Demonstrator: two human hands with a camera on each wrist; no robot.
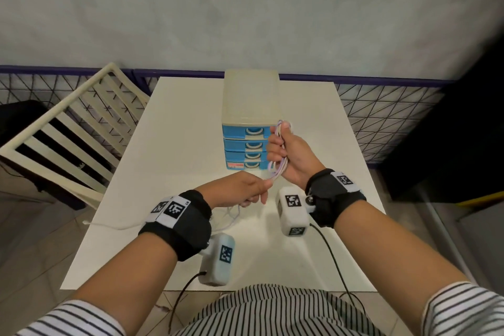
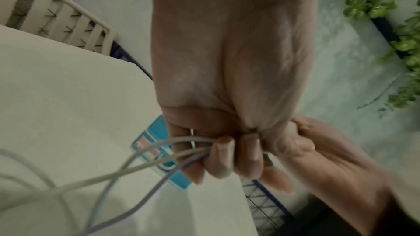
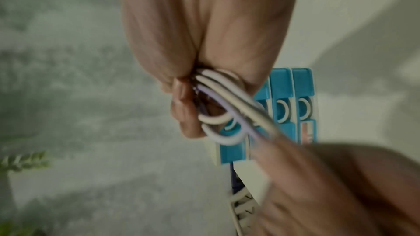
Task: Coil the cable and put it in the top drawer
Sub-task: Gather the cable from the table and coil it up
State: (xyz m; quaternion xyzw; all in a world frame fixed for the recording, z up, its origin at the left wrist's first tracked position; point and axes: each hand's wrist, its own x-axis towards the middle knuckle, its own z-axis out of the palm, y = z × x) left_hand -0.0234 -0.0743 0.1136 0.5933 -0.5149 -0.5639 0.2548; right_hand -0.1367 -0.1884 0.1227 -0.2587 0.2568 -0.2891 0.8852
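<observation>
1. Two hands work just in front of the drawer unit [image 1: 251,120].
2. Right hand [image 1: 289,155] grip closed round cable [image 1: 281,161] loops.
3. Left hand [image 1: 240,191] grip pinches the trailing strand above the counter [image 1: 174,128].
4. Top drawer [image 1: 246,131] closed.

Domestic or small-office setting. A white table [image 1: 191,123] stands against a grey plastered wall [image 1: 245,8], with a slatted chair [image 1: 68,128] at its left edge, tiled floor [image 1: 35,240], and leafy plants [image 2: 390,30] nearby.
</observation>
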